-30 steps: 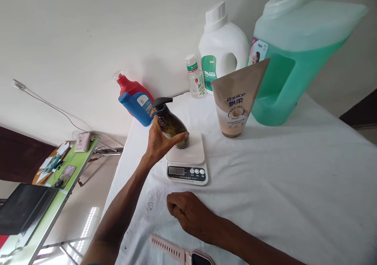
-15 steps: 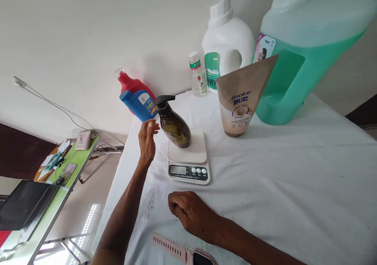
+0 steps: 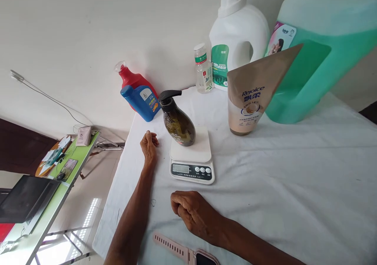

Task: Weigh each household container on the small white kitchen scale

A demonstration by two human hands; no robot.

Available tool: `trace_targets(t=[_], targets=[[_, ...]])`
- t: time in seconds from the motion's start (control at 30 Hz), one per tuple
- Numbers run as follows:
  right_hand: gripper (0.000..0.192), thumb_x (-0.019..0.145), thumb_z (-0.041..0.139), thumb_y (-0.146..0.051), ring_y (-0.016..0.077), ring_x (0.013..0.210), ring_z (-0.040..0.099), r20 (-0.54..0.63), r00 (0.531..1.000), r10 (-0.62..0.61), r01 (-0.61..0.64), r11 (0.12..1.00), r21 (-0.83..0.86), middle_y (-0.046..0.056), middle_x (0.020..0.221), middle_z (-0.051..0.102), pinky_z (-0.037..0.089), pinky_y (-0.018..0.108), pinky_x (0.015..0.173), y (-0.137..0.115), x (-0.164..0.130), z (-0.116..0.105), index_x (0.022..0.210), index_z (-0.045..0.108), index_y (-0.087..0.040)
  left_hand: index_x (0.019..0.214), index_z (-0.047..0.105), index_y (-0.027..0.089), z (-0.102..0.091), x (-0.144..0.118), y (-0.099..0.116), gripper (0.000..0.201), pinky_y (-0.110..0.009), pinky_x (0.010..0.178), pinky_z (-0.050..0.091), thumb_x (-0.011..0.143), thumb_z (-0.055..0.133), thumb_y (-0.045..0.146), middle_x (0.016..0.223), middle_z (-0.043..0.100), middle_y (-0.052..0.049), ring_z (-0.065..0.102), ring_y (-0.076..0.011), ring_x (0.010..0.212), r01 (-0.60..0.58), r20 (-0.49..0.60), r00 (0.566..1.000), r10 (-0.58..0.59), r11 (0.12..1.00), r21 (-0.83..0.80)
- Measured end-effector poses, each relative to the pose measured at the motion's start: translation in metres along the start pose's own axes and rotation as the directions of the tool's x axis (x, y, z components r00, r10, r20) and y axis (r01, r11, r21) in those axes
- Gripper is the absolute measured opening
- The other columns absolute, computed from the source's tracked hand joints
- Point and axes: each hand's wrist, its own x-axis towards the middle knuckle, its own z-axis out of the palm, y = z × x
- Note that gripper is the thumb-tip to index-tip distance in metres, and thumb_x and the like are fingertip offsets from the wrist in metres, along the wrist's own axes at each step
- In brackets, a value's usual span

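Note:
A dark pump bottle (image 3: 178, 125) stands on the white platform of a kitchen scale (image 3: 191, 153), leaning left in the view. Left of the scale, my left hand (image 3: 149, 145) rests on the cloth, fingers loosely curled in and holding nothing. A small gap separates it from the bottle. In front of the scale lies my right hand (image 3: 194, 214), closed in a fist, with nothing visible in it. The scale's display shows no digits that I can read. Below my right hand is a pink-strapped smartwatch (image 3: 203, 257), cut by the lower edge.
A brown Rejoice tube (image 3: 250, 103) stands right of the scale. Behind are a small clear bottle (image 3: 203, 74), a white detergent jug (image 3: 235, 37) and a large green jug (image 3: 297, 100). Blue (image 3: 143, 103) and red (image 3: 135, 80) bottles stand back left. A green desk (image 3: 66, 196) holds a laptop.
My left hand has drawn back from beside the pump bottle and lowered to the cloth, its fingers curling in. The bottle stays on the scale. My right hand keeps its place. The view has shifted slightly.

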Motion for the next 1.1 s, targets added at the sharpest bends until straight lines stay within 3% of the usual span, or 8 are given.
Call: trace_targets(t=[0.67, 0.97, 1.1], targets=[[0.021, 0.081, 0.044, -0.001, 0.0112, 0.065, 0.043, 0.011, 1.000, 0.006, -0.006, 1.000, 0.004, -0.003, 0.074, 0.052, 0.031, 0.026, 0.064, 0.001, 0.000, 0.000, 0.077, 0.041, -0.022, 0.077, 0.063, 0.019, -0.002, -0.003, 0.006, 0.048, -0.027, 0.059, 0.040, 0.097, 0.061, 0.063, 0.058, 0.054, 0.003, 0.049, -0.0122, 0.055, -0.017, 0.037, 0.999, 0.014, 0.996, 0.087], [0.021, 0.081, 0.044, -0.001, 0.0113, 0.064, 0.043, 0.003, 1.000, -0.003, 0.003, 1.000, 0.012, -0.003, 0.073, 0.052, 0.031, 0.026, 0.064, 0.000, 0.000, 0.000, 0.077, 0.041, -0.022, 0.078, 0.063, 0.019, -0.002, -0.003, 0.005, 0.051, -0.028, 0.060, 0.040, 0.095, 0.061, 0.067, 0.059, 0.053, 0.003, 0.048, -0.0123, 0.056, -0.013, 0.048, 0.999, 0.009, 0.996, 0.084], [0.021, 0.080, 0.045, -0.001, 0.0108, 0.063, 0.042, 0.012, 1.000, 0.000, -0.001, 1.000, 0.022, -0.003, 0.073, 0.051, 0.030, 0.026, 0.062, -0.004, 0.000, -0.003, 0.077, 0.042, -0.021, 0.096, 0.070, 0.018, -0.006, -0.007, 0.015, 0.059, -0.030, 0.067, 0.049, 0.095, 0.057, 0.076, 0.080, 0.066, -0.004, 0.063, -0.0167, 0.072, -0.049, 0.077, 0.996, 0.045, 0.998, 0.046]])
